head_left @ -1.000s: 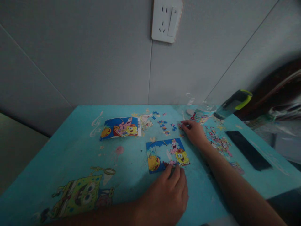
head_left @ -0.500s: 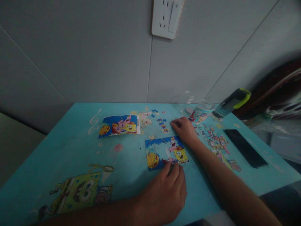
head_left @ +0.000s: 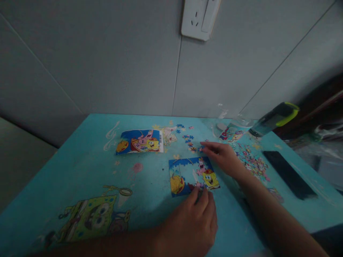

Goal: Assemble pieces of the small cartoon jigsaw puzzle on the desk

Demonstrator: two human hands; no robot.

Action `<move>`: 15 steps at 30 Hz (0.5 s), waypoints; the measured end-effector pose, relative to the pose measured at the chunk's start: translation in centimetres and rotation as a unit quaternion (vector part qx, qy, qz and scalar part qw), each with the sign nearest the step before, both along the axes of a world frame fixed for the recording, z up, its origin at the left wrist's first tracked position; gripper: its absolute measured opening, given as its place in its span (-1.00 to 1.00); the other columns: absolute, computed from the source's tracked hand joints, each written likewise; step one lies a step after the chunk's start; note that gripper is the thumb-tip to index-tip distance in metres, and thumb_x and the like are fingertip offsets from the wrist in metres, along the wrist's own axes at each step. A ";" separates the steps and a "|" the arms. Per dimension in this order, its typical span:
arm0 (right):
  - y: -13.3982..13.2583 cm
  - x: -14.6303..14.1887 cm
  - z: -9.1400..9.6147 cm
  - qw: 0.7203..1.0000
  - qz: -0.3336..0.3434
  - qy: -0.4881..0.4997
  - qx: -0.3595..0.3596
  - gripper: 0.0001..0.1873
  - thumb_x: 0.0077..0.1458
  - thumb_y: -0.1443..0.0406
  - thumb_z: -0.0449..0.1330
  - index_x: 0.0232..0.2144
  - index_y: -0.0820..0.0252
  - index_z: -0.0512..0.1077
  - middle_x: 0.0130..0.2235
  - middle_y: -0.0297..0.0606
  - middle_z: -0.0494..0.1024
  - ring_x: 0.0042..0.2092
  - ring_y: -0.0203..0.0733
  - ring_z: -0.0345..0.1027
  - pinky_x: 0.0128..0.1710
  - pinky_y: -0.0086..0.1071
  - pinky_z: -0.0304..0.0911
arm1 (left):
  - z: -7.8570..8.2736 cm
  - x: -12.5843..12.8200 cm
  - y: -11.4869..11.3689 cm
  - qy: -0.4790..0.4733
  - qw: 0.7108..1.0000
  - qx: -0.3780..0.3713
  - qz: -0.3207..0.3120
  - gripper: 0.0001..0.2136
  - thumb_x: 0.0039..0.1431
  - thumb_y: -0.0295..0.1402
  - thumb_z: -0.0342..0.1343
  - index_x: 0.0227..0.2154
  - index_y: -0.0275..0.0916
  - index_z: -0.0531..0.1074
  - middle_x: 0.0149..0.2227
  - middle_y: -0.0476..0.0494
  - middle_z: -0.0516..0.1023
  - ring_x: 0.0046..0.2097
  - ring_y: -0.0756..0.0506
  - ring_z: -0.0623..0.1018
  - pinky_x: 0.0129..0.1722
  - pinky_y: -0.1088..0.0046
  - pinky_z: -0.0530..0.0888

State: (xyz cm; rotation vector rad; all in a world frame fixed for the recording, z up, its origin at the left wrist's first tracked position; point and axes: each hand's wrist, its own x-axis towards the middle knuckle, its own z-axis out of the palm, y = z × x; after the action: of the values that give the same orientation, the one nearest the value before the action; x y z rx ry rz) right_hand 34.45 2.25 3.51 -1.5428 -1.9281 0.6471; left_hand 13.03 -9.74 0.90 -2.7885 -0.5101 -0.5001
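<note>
A partly assembled jigsaw puzzle (head_left: 177,185) with a cartoon picture lies flat on the turquoise table, its middle open. At its lower edge is my left hand (head_left: 194,217), fingers curled and tips on the border. My right hand (head_left: 223,157) is just beyond the puzzle's upper right corner. Its thumb and index finger come together at a small blue puzzle piece (head_left: 200,149); the fingers partly cover it. Several loose puzzle pieces (head_left: 189,142) lie left of those fingertips. Farther left is the printed picture packet (head_left: 139,141) with a matching scene.
A heap of small colourful pieces (head_left: 252,160) lies right of my right forearm, beside a long black strip (head_left: 289,175). Behind stand a clear plastic tub (head_left: 235,130) and a tilted dark bottle (head_left: 274,119). A grey wall with a socket (head_left: 199,19) borders the table's back.
My right hand has come nearer, toward the puzzle's upper right corner, and a blue piece now shows at its fingertips. My left hand stays at the puzzle's lower edge. The view has shifted slightly.
</note>
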 end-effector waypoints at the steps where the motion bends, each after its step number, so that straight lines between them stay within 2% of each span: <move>1: -0.5 -0.1 0.2 0.999 0.025 0.017 -0.033 -0.61 0.25 0.09 0.22 0.00 0.14 0.62 -0.27 -0.22 0.66 -0.31 -0.16 0.47 -0.32 -0.33 0.35 | 0.0 0.0 0.0 -0.003 1.000 0.001 -0.002 -0.61 0.44 -0.31 -0.05 0.13 -0.52 0.44 0.16 -0.49 0.48 0.18 -0.40 0.47 0.17 -0.03 0.34; 3: -1.2 -0.4 0.6 0.993 0.053 0.045 -0.100 -0.66 0.23 0.10 0.23 -0.08 0.12 0.65 -0.27 -0.24 0.67 -0.31 -0.18 0.48 -0.33 -0.34 0.38 | 0.0 0.0 0.0 -0.005 1.000 0.003 -0.002 -0.61 0.44 -0.31 -0.04 0.12 -0.51 0.45 0.16 -0.48 0.49 0.18 -0.39 0.47 0.17 -0.03 0.35; 7: -1.8 -0.8 0.7 0.972 0.059 0.098 -0.204 -0.75 0.18 0.14 0.28 -0.22 0.17 0.63 -0.38 -0.29 0.62 -0.41 -0.27 0.45 -0.40 -0.40 0.38 | 0.2 0.0 0.0 0.001 1.000 0.001 0.000 -0.61 0.44 -0.32 -0.04 0.12 -0.51 0.45 0.17 -0.48 0.47 0.18 -0.40 0.47 0.15 -0.05 0.36; 11: -1.6 -0.6 0.3 0.966 0.053 0.124 -0.219 -0.80 0.14 0.17 0.31 -0.27 0.19 0.58 -0.39 -0.29 0.61 -0.43 -0.29 0.45 -0.40 -0.41 0.39 | 0.1 0.0 0.0 0.002 1.000 0.003 -0.003 -0.61 0.44 -0.32 -0.05 0.12 -0.51 0.45 0.16 -0.48 0.48 0.17 -0.40 0.48 0.14 -0.05 0.37; 15: -1.6 -0.5 0.4 0.964 0.046 0.152 -0.213 -0.76 0.12 0.19 0.31 -0.17 0.16 0.56 -0.34 -0.27 0.65 -0.36 -0.24 0.52 -0.34 -0.36 0.44 | -0.1 0.0 0.1 0.002 1.000 0.000 -0.005 -0.62 0.44 -0.32 -0.04 0.11 -0.51 0.45 0.16 -0.48 0.48 0.17 -0.41 0.48 0.15 -0.05 0.36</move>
State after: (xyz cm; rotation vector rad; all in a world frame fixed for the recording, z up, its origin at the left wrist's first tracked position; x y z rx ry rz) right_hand 33.99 0.67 3.88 -1.4913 -1.7056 1.3272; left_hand 13.03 -9.64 0.83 -2.7937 -0.4943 -0.4960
